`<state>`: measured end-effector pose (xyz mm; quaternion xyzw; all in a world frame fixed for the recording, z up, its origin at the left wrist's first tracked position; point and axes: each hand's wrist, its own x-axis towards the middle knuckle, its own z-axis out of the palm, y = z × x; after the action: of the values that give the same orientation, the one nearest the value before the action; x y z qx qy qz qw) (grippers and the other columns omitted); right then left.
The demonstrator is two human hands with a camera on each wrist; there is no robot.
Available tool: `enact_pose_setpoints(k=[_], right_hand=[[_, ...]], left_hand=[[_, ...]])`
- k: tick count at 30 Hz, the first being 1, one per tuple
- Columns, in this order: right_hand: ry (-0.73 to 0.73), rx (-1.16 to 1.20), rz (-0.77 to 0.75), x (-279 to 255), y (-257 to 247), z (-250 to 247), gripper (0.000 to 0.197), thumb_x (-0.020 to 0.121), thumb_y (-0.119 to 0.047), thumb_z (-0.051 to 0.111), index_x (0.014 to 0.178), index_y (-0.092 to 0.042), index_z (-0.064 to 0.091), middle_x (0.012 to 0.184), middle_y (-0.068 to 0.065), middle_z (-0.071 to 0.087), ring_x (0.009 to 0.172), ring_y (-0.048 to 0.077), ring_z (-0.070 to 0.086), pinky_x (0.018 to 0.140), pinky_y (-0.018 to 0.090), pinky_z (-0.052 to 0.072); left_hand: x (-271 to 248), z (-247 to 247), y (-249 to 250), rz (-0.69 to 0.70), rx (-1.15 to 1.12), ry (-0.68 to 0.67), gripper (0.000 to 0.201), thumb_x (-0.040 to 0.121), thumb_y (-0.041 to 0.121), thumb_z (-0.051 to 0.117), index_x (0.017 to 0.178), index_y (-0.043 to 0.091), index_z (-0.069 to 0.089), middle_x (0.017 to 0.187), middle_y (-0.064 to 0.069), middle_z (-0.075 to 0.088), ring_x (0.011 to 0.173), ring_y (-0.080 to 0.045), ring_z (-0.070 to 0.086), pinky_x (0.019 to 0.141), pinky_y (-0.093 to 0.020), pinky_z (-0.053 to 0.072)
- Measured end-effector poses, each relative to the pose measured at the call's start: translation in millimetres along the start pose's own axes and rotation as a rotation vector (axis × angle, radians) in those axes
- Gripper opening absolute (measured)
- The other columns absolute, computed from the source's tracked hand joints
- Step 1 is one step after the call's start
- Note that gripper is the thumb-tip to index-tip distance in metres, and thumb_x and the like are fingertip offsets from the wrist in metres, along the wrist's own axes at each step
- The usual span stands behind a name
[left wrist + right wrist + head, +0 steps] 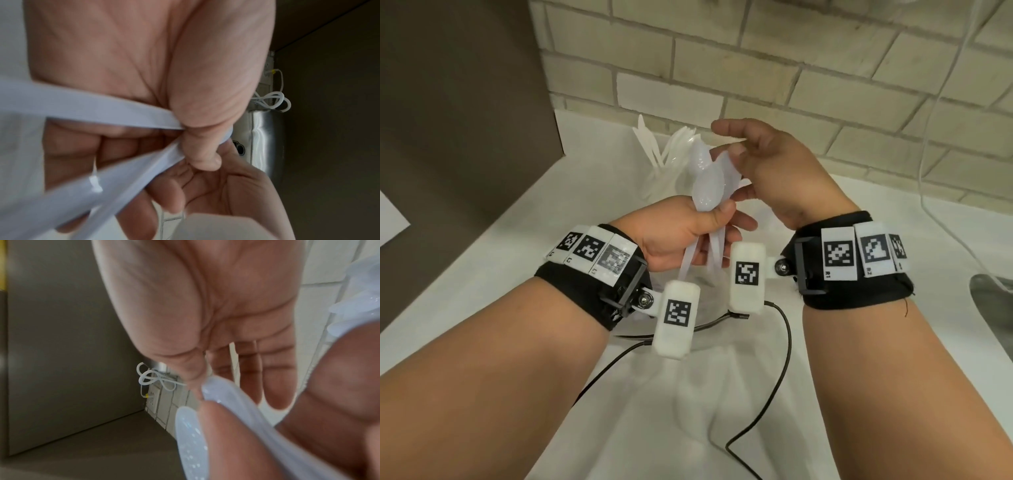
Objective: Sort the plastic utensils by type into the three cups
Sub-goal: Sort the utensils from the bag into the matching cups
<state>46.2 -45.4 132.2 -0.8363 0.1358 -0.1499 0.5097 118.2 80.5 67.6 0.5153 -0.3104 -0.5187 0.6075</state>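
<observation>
My left hand (688,233) grips a bunch of white plastic spoons (705,185) by their handles, bowls up. The handles (115,113) fan out under its thumb in the left wrist view. My right hand (767,171) hovers just right of the spoon bowls (189,434), with loosely bent fingers touching them and no clear grip. Behind the hands stand clear cups (664,178); one holds white knives (647,140) and one holds forks (681,135). The cups' lower parts are hidden by my hands.
A brown cabinet panel (465,137) rises at the left and a tiled wall (791,68) stands close behind the cups. A steel sink (993,308) lies at the right edge. Black cables (780,359) trail over the white counter (500,308) below my wrists.
</observation>
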Motion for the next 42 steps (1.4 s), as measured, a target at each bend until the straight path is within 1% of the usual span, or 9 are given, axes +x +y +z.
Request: enact_pose_setpoints(k=[3,6,10,17,23,29,34,39,42], right_hand=[[-0.148,0.098,-0.027,-8,4,5,0.045,0.092,-0.042,0.053,0.135,-0.031,0.045,0.11,0.003,0.065,0.086,0.018,0.068,0.074,0.036,0.057],[-0.138,-0.014,-0.041,-11,9,13,0.048,0.087,-0.027,0.066,0.131,-0.032,0.047,0.11,0.003,0.06,0.062,0.024,0.058,0.049,0.031,0.044],[-0.017,-0.019,-0.017,-7,14,21,0.018,0.092,-0.012,0.056,0.103,-0.025,0.058,0.106,0.012,0.067,0.093,0.026,0.069,0.052,0.026,0.045],[0.134,0.006,-0.024,-8,14,19,0.032,0.093,0.0,0.037,0.096,-0.024,0.058,0.1,0.016,0.064,0.088,0.039,0.067,0.065,0.051,0.055],[-0.03,-0.292,-0.113,-11,19,12,0.029,0.096,-0.023,0.052,0.125,-0.03,0.049,0.09,-0.021,0.053,0.069,-0.003,0.055,0.059,0.008,0.045],[0.118,-0.297,-0.123,-8,26,19,0.004,0.095,-0.017,0.053,0.095,-0.018,0.056,0.079,-0.016,0.053,0.067,-0.001,0.05,0.06,0.019,0.04],[0.306,-0.366,-0.083,-4,29,-18,0.004,0.095,-0.019,0.053,0.094,-0.019,0.057,0.08,-0.01,0.055,0.073,0.017,0.055,0.068,0.03,0.048],[0.7,-0.531,-0.188,0,29,-75,0.019,0.093,-0.008,0.043,0.105,-0.008,0.059,0.094,0.002,0.061,0.08,0.005,0.048,0.058,-0.001,0.03],[0.837,-0.618,-0.247,9,31,-93,0.025,0.091,-0.009,0.037,0.106,-0.004,0.057,0.104,0.012,0.063,0.085,0.011,0.049,0.061,0.0,0.028]], left_hand=[[-1,0,0,-0.018,-0.024,-0.038,0.033,0.089,0.032,0.049,0.101,0.005,0.063,0.071,-0.003,0.054,0.062,-0.012,0.061,0.061,-0.026,0.054],[-1,0,0,-0.009,-0.004,-0.03,0.023,0.086,0.031,0.054,0.082,0.014,0.069,0.066,-0.002,0.05,0.057,-0.011,0.055,0.063,-0.027,0.054],[0,1,0,0.003,0.045,0.065,0.02,0.073,0.035,0.062,0.074,0.015,0.064,0.061,0.001,0.05,0.053,-0.013,0.051,0.057,-0.026,0.05],[2,-2,-3,0.056,0.24,0.128,0.022,0.093,0.034,0.05,0.093,0.014,0.058,0.067,0.0,0.048,0.053,-0.012,0.05,0.055,-0.027,0.05],[1,-4,-2,0.057,0.395,0.161,0.033,0.093,0.038,0.052,0.085,0.006,0.057,0.051,0.001,0.042,0.033,-0.009,0.033,0.034,-0.018,0.031],[-4,-7,3,0.012,0.583,0.166,0.046,0.083,0.045,0.058,0.093,0.0,0.06,0.061,-0.005,0.062,0.051,-0.014,0.058,0.056,-0.028,0.05],[-26,-39,16,0.033,1.052,0.401,0.025,0.08,0.049,0.067,0.093,0.029,0.061,0.097,0.011,0.061,0.095,-0.01,0.058,0.082,-0.027,0.045],[-51,-54,7,-0.337,1.429,0.121,0.016,0.082,0.047,0.066,0.093,0.037,0.073,0.126,0.006,0.054,0.112,-0.015,0.054,0.1,-0.032,0.042],[-46,-55,-7,-0.361,1.434,0.103,0.019,0.084,0.043,0.065,0.102,0.039,0.069,0.125,0.003,0.054,0.106,-0.013,0.055,0.097,-0.03,0.044]])
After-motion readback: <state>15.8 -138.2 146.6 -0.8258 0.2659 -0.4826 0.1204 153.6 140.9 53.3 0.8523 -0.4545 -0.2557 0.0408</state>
